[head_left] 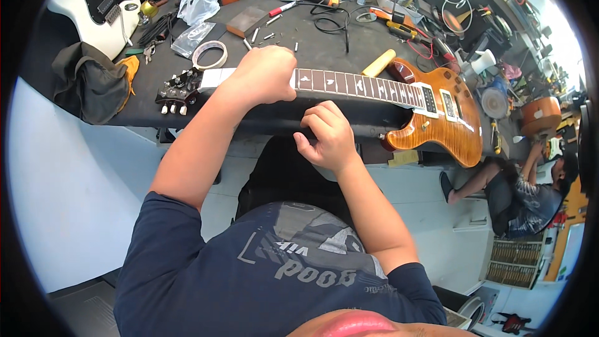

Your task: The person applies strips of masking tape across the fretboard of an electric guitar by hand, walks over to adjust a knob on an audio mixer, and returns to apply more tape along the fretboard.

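Observation:
An amber electric guitar (437,109) lies on the bench, its neck (343,83) running left to a black headstock (178,92) with white tuner knobs. Over the fretboard, near the headstock end, my left hand (267,75) is closed in a fist. Whatever it grips there, if anything, is hidden beneath the fingers. My right hand (327,134) rests at the padded front edge of the bench, just below the neck. Its fingers are loosely bent, the thumb stands apart, and nothing shows in it. White tape strips (215,77) cover frets beside the headstock.
A tape roll (210,55), a sanding block (246,22) and several small metal pieces lie behind the neck. A white guitar (97,9) and dark cloth (93,81) are at left. Cables and tools crowd the back right. Another person (527,193) sits at far right.

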Demonstrator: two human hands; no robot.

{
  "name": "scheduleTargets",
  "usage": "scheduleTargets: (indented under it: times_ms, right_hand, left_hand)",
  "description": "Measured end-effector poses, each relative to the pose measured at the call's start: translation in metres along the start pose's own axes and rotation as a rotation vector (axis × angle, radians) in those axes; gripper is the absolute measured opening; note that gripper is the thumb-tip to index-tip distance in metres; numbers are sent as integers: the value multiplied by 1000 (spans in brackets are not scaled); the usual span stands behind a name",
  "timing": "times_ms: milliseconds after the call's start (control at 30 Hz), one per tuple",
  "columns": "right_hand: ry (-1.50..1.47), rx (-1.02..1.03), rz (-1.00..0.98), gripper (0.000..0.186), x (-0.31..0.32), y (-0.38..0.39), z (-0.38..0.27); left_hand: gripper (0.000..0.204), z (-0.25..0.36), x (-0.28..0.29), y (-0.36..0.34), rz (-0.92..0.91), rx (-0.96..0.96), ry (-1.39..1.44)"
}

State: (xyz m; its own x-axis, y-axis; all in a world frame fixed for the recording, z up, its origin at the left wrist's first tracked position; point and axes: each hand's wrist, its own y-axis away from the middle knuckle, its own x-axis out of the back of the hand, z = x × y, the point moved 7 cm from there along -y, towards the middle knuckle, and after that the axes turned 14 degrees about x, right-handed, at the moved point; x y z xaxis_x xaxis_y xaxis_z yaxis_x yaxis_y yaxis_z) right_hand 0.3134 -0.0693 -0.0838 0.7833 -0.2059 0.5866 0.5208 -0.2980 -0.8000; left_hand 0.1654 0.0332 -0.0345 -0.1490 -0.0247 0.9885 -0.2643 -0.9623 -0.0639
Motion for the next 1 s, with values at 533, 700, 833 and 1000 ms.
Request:
scheduleTargets:
  times_ms: [533, 700, 833, 1000]
  right_hand:
    - [4, -27, 11, 26, 2, 1, -3]
    - [0, -10, 0, 25, 4, -2, -3]
    - [7, -37, 14, 23, 2, -1, -1]
    - [18, -35, 34, 22, 4, -1, -2]
  left_hand:
    - [74, -67, 28, 14, -90, -63, 655]
    - [39, -193, 39, -4, -167, 417, 192]
    - [33, -206, 18, -15, -294, 306, 66]
    - [29, -206, 16, -17, -357, 387, 84]
